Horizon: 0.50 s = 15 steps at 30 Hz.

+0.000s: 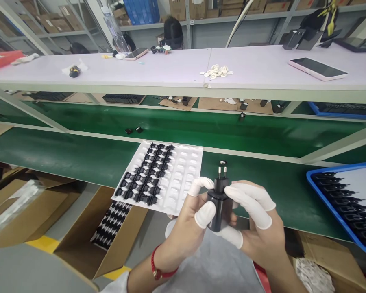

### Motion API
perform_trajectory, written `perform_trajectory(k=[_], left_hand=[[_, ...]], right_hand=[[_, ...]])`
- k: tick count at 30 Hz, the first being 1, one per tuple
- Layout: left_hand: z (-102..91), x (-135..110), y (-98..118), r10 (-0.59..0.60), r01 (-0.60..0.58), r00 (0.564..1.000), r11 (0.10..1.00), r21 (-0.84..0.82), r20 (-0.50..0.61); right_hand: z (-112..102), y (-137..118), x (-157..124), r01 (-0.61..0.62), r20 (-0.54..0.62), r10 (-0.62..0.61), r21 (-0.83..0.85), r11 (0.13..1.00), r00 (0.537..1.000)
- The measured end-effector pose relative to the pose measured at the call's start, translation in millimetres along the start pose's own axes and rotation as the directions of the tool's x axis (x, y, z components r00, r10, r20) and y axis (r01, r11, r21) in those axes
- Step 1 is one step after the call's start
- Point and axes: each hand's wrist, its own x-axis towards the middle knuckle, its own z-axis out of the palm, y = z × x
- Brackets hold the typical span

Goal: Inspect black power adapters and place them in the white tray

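Observation:
A black two-pin plug adapter (218, 211) is held upright between both hands, its metal pins pointing up. My left hand (192, 215), in white finger cots, is closed on its left side, the thumb lying across the front. From the right, my right hand (256, 219) grips it too, with white-covered fingers near its top and the thumb low. Left of the hands lies a white moulded tray (183, 175), its left columns filled with black plug parts (149, 173). A small black piece (222, 162) lies just beyond the pins.
At the right stands a blue tray (311, 179) with rows of black parts. An open cardboard box (122, 236) with filled trays sits below the bench at left. A shelf (177, 73) crosses above, bearing phones and a pile of white finger cots (218, 71).

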Motion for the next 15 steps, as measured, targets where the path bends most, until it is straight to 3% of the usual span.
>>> perform_trajectory(k=[8,15], left_hand=[[-1.7,-3.2,-4.2,-0.007,0.009,0.998,1.000,0.022,-0.069],[-5.9,-9.0,-10.4,0.038,-0.037,0.999,0.997,0.065,-0.008]], right_hand=[[0.9,1.5,3.9,0.077,0.016,-0.077,0.006,0.997,0.997],[2.3,-0.3,1.7,0.070,0.013,-0.070,0.027,0.997,0.997]])
